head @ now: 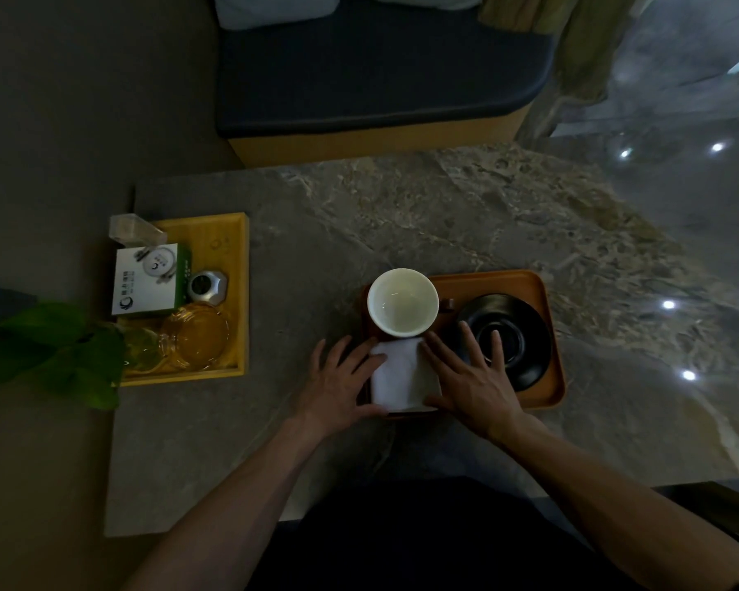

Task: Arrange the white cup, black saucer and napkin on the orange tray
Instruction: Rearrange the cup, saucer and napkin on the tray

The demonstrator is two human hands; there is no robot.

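The orange tray (525, 280) lies on the stone table in front of me. On its left half stands the white cup (402, 301), upright and empty. The black saucer (517, 317) rests on the tray's right half. A folded white napkin (402, 375) lies on the tray just below the cup. My left hand (338, 388) lies flat at the napkin's left edge, fingers spread. My right hand (470, 379) lies flat at its right edge, fingertips reaching over the saucer's near rim. Neither hand grips anything.
A yellow wooden tray (242, 249) at the table's left holds a white-and-green box (148, 279), a clear case, a small metal jar (208, 287) and glass cups (197, 334). Green leaves (56, 351) overhang the left edge. A dark-cushioned bench (380, 78) stands beyond the table.
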